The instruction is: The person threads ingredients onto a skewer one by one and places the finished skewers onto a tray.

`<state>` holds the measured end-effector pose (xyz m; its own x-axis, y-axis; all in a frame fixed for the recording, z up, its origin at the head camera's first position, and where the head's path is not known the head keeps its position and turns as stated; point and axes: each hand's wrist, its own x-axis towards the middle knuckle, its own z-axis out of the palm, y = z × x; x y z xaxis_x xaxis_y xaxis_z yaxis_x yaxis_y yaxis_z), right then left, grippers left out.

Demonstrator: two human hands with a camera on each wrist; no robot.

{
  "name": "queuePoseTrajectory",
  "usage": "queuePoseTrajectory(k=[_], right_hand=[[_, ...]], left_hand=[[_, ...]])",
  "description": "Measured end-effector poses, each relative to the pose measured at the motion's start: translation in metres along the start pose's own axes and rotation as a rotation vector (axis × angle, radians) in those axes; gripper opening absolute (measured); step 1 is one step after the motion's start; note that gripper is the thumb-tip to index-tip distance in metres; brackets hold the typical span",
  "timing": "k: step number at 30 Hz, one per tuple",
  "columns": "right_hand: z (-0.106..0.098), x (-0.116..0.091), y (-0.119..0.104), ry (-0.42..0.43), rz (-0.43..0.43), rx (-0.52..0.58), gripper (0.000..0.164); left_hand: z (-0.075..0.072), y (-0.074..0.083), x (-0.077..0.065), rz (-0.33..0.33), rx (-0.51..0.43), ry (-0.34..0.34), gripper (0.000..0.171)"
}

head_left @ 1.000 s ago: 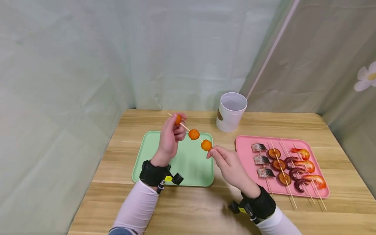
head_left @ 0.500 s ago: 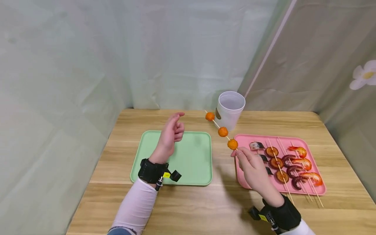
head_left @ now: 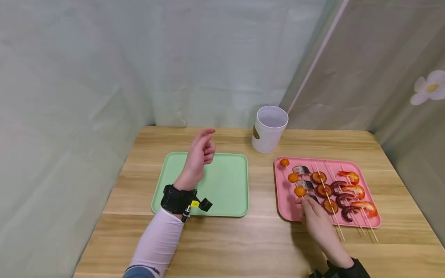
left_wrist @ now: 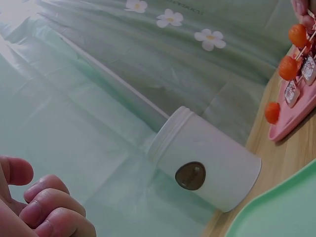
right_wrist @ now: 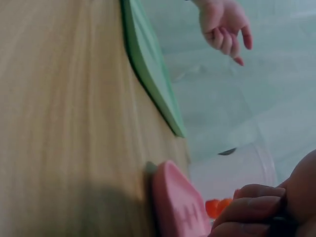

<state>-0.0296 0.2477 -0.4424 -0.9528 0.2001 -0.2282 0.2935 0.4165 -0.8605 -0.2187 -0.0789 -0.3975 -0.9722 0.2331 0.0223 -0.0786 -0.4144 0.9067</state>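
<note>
My right hand point(head_left: 318, 222) pinches the near end of a skewer with three orange balls point(head_left: 293, 177), held along the left side of the pink tray point(head_left: 286, 204). Beside it on that tray lie skewers of fish pieces point(head_left: 301, 170), brown round slices point(head_left: 324, 190), octopus tentacles point(head_left: 344, 199) and shrimp point(head_left: 354, 191). My left hand point(head_left: 196, 158) hovers above the green tray point(head_left: 226, 185), fingers loosely curled, holding nothing. In the left wrist view the orange balls point(left_wrist: 288, 67) show near the pink tray's edge.
A white cup point(head_left: 269, 131) with a brown oval label stands at the back of the wooden table point(head_left: 222, 247), between the two trays. Pale curtains point(head_left: 215, 65) hang behind and along the sides. Skewer ends stick out past the pink tray's near edge.
The left hand let go of the skewer's far end. My right hand has carried the orange-ball skewer right and down, from over the green tray to the pink tray's left side.
</note>
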Motion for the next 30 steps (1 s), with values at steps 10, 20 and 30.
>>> queuePoseTrajectory(k=[10, 20, 30], right_hand=[[0.001, 0.008, 0.0, -0.111, 0.072, -0.343, 0.042], [-0.024, 0.014, -0.018, -0.247, -0.036, -0.767, 0.06], [-0.067, 0.028, -0.056, -0.264, -0.072, -0.826, 0.075]], left_hand=[[0.001, -0.003, 0.001, 0.007, 0.014, -0.007, 0.03], [-0.006, -0.004, 0.004, 0.004, 0.037, 0.003, 0.03], [-0.02, 0.002, 0.007, -0.01, 0.1, 0.02, 0.029]])
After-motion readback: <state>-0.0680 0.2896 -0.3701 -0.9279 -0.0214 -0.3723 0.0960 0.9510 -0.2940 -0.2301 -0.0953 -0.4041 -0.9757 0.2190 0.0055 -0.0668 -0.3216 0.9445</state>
